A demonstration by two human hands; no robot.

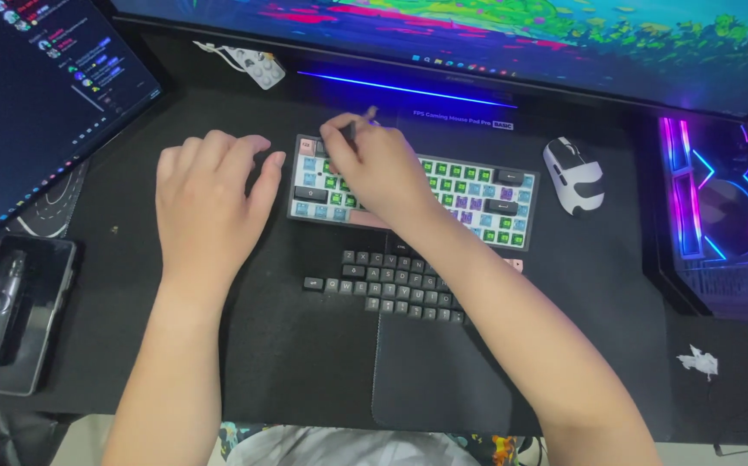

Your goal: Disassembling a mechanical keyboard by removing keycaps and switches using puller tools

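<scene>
At the far left a black rectangular tray (16,312) lies on the black desk mat (305,354), and beside it the left hand (210,194) rests flat, fingers spread and holding nothing, just left of the small keyboard with exposed green and blue switches (469,194). The right hand (372,168) is over the keyboard's left half, fingers pinched closed around a thin dark tool (358,123). Rows of loose grey keycaps (391,285) sit just in front of the keyboard, with a white and black mouse (573,175) to its right.
</scene>
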